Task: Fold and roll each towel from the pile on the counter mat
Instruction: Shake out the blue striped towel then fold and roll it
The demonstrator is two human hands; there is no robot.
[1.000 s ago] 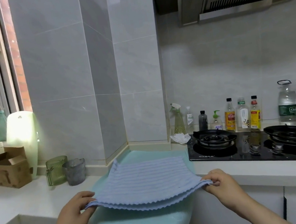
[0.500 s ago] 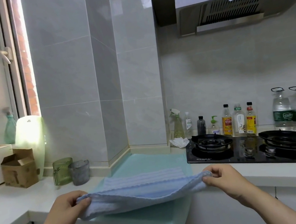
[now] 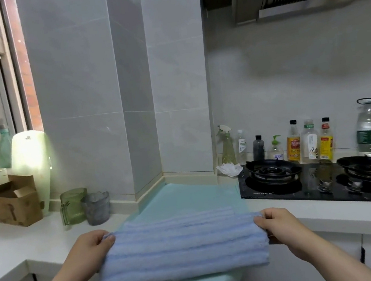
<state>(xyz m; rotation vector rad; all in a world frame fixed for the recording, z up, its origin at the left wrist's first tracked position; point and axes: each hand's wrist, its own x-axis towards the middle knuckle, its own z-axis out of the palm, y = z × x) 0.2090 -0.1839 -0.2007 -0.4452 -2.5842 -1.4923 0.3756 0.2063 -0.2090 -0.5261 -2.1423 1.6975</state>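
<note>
Kitchen counter (image 3: 16, 245) carries a green mat (image 3: 187, 196); at its near edge the folded blue towel (image 3: 182, 247) is held taut, left hand (image 3: 91, 249) and right hand (image 3: 281, 224) each pinching an end; an uneven pull could skew the layers or slide it off.

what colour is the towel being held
Light blue with ribbed horizontal stripes, seen in the head view: towel.
</note>
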